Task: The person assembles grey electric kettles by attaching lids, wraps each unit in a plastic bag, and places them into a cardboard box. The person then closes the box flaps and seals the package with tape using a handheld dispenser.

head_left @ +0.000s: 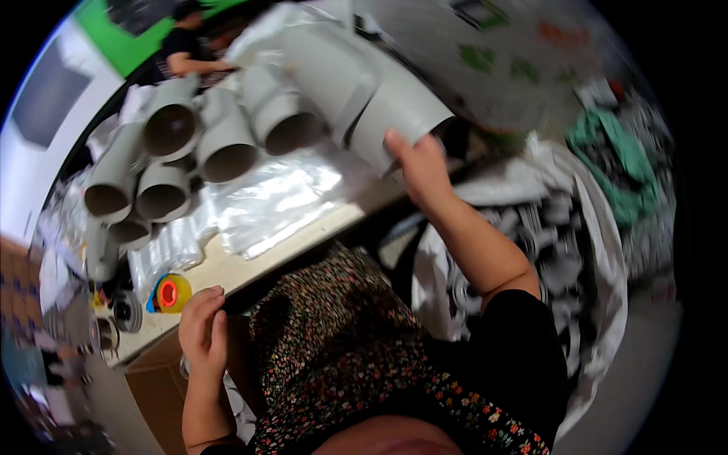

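Observation:
At the upper middle, my right hand [423, 168] is closed on the near rim of a large grey plastic pipe fitting [406, 102], thumb on top. That fitting lies tilted, its open end toward the right. My left hand [203, 330] hovers by the table's front edge at the lower left, fingers slightly bent, thumb apart, with nothing in it. Nearest to it on the table is a roll of yellow and orange tape [173, 293]. More grey pipe fittings [227, 140] are stacked at the left and back, open ends facing me. Clear plastic bags [277, 193] lie flat before them.
To my right stands a white woven sack [610, 265] full of small grey plastic parts [557, 262]. Behind it is a green bag [618, 163]. A cardboard box [159, 387] sits below the table [235, 273]. Another person [186, 45] works at the far left.

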Available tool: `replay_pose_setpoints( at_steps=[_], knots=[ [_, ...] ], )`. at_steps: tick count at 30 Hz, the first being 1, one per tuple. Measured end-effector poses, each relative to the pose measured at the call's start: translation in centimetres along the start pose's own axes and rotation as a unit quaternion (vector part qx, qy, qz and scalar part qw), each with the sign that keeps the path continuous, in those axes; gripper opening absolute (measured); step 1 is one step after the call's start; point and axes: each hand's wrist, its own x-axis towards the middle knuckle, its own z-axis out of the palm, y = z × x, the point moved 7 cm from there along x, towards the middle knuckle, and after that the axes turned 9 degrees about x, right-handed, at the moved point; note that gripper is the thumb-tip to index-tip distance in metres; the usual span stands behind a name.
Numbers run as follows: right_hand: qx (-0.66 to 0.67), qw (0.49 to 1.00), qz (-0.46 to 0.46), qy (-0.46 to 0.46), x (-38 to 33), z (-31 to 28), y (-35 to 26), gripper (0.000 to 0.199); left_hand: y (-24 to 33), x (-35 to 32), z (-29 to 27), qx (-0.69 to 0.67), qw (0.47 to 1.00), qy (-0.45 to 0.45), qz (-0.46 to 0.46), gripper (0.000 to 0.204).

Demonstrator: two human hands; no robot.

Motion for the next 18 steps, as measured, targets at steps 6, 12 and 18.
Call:
replay_pose_setpoints(
  at_steps=[6,12,18],
  knots=[
    [-0.282,0.873,-0.081,-0.390,-19.3,-5.7,0.0,0.015,10.6,2.7,4.7,0.031,0.958,-0.171,0.227,0.058],
    [-0.395,0.850,-0.132,-0.323,-25.5,-8.1,0.2,0.026,5.2,0.5,13.9,-0.061,0.914,-0.395,0.066,0.055],
    [-0.710,0.686,0.068,0.142,-26.6,-33.8,5.5,0.051,-3.1,-1.0,13.0,-0.203,0.875,-0.386,-0.210,0.046]
  ],
)
